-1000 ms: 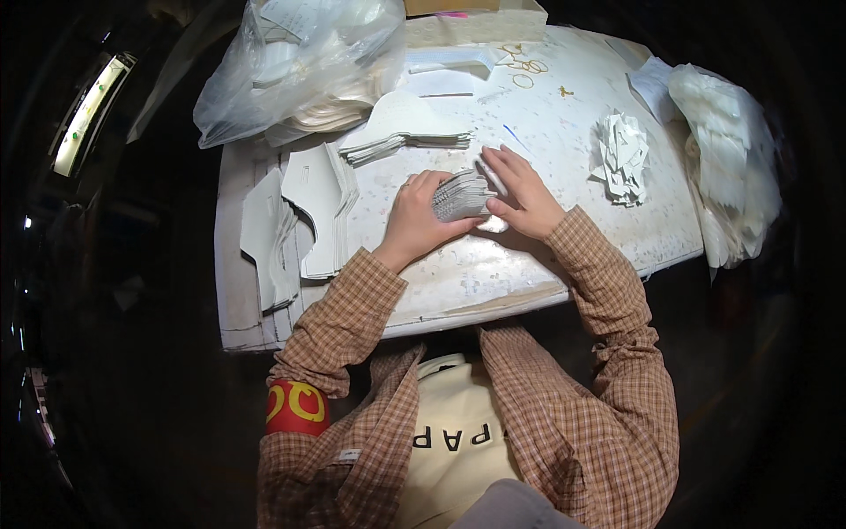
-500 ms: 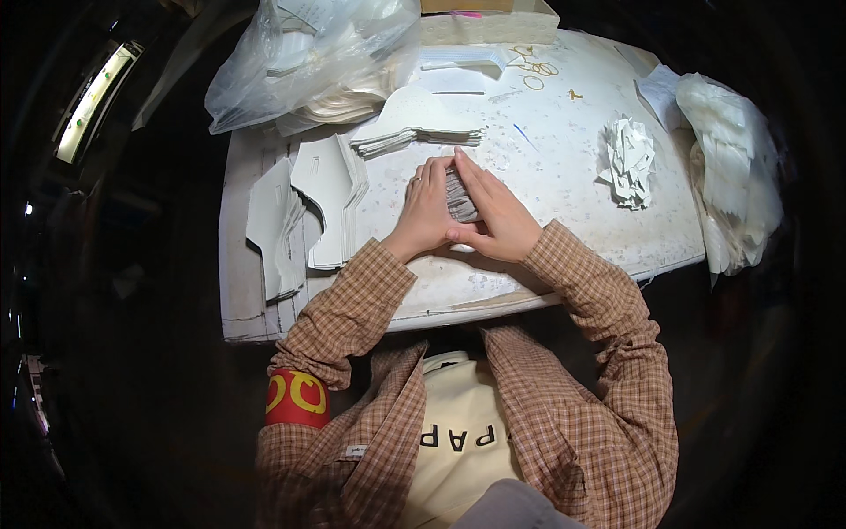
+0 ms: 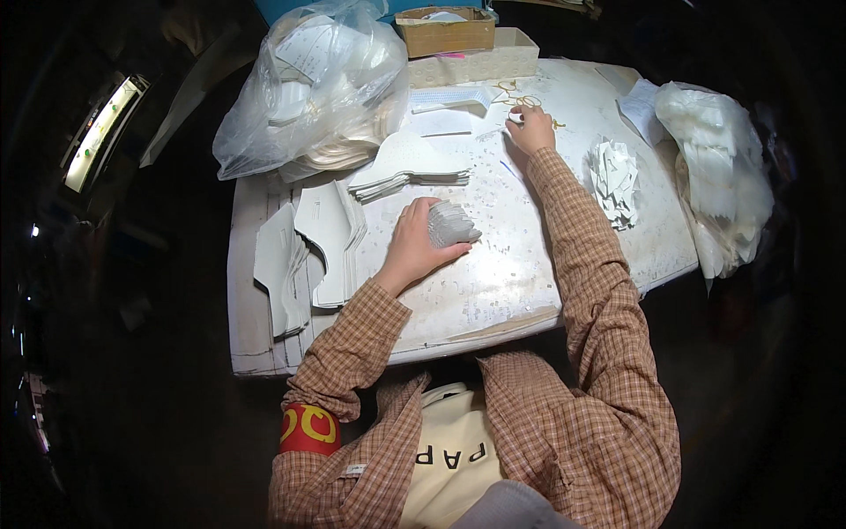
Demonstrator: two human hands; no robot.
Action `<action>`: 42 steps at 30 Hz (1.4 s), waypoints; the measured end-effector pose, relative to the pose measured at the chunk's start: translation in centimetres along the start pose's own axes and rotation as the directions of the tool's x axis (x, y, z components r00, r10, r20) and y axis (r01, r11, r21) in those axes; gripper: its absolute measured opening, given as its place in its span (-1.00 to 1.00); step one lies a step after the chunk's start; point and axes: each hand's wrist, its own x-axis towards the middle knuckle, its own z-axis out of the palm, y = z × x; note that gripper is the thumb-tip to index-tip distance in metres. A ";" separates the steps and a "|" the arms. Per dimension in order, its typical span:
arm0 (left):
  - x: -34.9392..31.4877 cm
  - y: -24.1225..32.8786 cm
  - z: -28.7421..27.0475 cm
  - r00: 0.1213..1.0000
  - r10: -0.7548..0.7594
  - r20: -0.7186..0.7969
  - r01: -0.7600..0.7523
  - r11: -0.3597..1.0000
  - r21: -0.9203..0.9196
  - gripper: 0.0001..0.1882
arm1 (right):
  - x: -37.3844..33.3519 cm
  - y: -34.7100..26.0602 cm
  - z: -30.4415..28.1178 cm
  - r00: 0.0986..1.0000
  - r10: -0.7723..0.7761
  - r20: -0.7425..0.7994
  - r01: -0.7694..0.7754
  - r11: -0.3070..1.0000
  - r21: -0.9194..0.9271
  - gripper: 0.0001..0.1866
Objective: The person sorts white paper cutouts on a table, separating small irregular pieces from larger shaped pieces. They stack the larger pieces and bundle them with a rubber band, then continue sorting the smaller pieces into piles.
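My left hand [image 3: 416, 243] is wrapped round a small stack of grey-white paper pieces [image 3: 452, 224], its edges fanned on the right side. The stack rests on the white table, with the thumb along its near side. At the far side of the table my right hand [image 3: 532, 130] reaches among several thin yellowish rubber bands [image 3: 529, 100]. Its fingers are curled toward the thumb in a pinch, and whatever lies between the tips is too small to tell. Just beyond the left hand sits a pile of shaped white card sheets [image 3: 410, 166].
Two more piles of shaped card, one nearer [image 3: 329, 238] and one outermost [image 3: 282, 273], lie at the left. A clear plastic bag of paper [image 3: 308, 97] stands far left, boxes [image 3: 448, 35] behind. Crumpled paper strips [image 3: 613, 183] and another plastic bag [image 3: 718, 176] are right.
Both hands were together around the small stack. My right hand has let go and moved far out to the rubber bands; the left still holds the stack. The view has shifted slightly.
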 end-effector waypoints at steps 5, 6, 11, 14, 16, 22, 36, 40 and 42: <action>-0.5 0.2 -1.4 0.997 -0.004 0.073 0.001 0.999 0.042 -0.05 | 1.5 3.0 3.1 0.997 0.061 -0.036 -0.065 0.993 -0.099 -0.79; -0.6 0.3 -1.6 0.996 0.004 0.086 -0.007 0.999 0.045 -0.05 | 1.5 3.4 3.4 0.999 0.048 -0.021 -0.049 0.996 -0.078 -0.79; -0.3 0.1 -1.8 0.996 -0.014 0.087 0.011 0.999 0.038 -0.16 | 1.5 3.4 3.1 0.996 0.071 -0.047 -0.039 0.873 0.487 -0.83; -0.2 -0.3 -1.2 0.999 -0.038 0.003 0.038 0.999 0.032 -0.26 | 1.1 1.7 1.6 0.992 0.110 0.068 -0.123 0.640 0.759 -0.85; -0.3 -0.6 -0.8 0.998 0.017 -0.061 -0.015 0.999 0.042 -0.30 | 0.7 -0.2 0.0 0.985 0.088 0.148 -0.172 0.454 0.874 -0.84; -0.2 -0.7 -0.7 0.997 -0.014 -0.078 -0.001 0.982 -0.187 -0.34 | -4.9 -5.3 -3.9 0.896 -0.353 0.271 -0.185 0.257 0.948 -0.73; 0.1 -1.1 -2.6 0.967 -0.170 0.190 0.187 -0.034 -0.982 -0.17 | -10.7 -9.4 -4.5 0.671 -0.694 0.260 -0.392 -0.035 0.919 -0.08; 0.1 0.1 -1.7 0.987 -0.149 0.060 0.136 0.575 -0.807 -0.27 | -9.8 -9.9 -6.9 0.694 -0.704 0.154 0.037 0.248 0.968 -0.03; 0.1 0.5 -1.0 0.995 -0.080 -0.054 0.063 0.964 -0.257 -0.35 | -10.9 -10.0 -8.0 0.570 -0.818 0.075 0.569 0.459 0.682 -0.09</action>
